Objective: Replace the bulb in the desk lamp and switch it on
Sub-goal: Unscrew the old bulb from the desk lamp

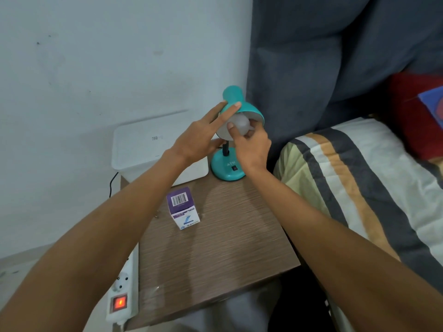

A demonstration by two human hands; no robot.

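Observation:
A teal desk lamp stands at the back of a brown wooden bedside table, its round base carrying a small black switch. A white bulb sits in the mouth of the shade. My left hand rests on the shade's left rim, fingers spread along it. My right hand grips the bulb from below with thumb and fingers. A purple and white bulb box stands upright on the table, nearer to me.
A white plastic box sits behind the table against the wall. A power strip with a lit red switch lies at the table's left edge. A bed with a striped blanket and a dark headboard borders the right side.

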